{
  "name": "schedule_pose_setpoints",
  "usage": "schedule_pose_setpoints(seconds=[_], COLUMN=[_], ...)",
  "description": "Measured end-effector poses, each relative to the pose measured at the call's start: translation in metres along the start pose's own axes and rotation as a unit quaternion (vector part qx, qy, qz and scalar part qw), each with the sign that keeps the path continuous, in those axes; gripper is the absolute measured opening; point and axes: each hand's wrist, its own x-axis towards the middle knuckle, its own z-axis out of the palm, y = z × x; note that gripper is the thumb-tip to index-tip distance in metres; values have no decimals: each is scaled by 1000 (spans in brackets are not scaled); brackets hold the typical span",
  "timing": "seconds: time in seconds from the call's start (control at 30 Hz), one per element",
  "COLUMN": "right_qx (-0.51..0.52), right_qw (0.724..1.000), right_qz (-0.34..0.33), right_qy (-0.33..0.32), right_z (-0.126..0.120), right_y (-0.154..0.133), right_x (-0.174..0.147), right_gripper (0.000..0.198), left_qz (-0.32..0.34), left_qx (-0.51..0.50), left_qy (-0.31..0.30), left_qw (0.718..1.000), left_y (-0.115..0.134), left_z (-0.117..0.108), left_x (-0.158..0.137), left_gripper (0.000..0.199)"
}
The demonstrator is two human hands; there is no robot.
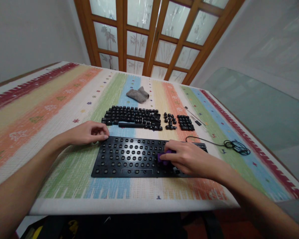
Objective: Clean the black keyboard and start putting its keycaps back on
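A black keyboard base [136,154], stripped of its keycaps, lies flat near the front of the table. At its upper left corner, my left hand [92,132] has curled fingers, with the thumb against the corner. My right hand [183,156] is closed around a small purple object [164,158] over the right part of the base. The palm and fingers hide much of that object, and its kind is unclear. Behind the base, black keycaps [134,116] lie in rows, with a small middle cluster [169,120] and a number-pad block [185,122] to the right.
A grey crumpled cloth [139,95] lies behind the keycaps. The coiled black cable [236,147] rests at the right, and a thin stick-like tool [198,117] lies near the number-pad keys. A striped tablecloth [72,166] covers the table; wooden glass-paned doors [149,33] stand beyond.
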Motion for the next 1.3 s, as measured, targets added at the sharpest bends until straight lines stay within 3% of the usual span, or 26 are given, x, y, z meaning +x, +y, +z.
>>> schedule_pose_setpoints(seconds=[0.37, 0.8, 1.1, 1.3], right_qx=[-43, -64, -52, -74], right_qw=[999, 996, 995, 996], right_qz=[15, -30, -73, -54], right_qy=[-15, -57, -50, -12], right_z=[20, 12, 16, 24], right_y=[-3, -2, 2, -1], right_x=[9, 18, 17, 11], right_gripper=[19, 16, 20, 21], left_qz=[-3, 1, -3, -5], left_qx=[-5, -2, 0, 7], left_qy=[1, 0, -1, -4], left_qw=[1000, 1000, 1000, 1000], left_y=[0, 2, -1, -1], left_z=[0, -1, 0, -1], left_x=[0, -1, 0, 0], left_gripper=[32, 33, 33, 34])
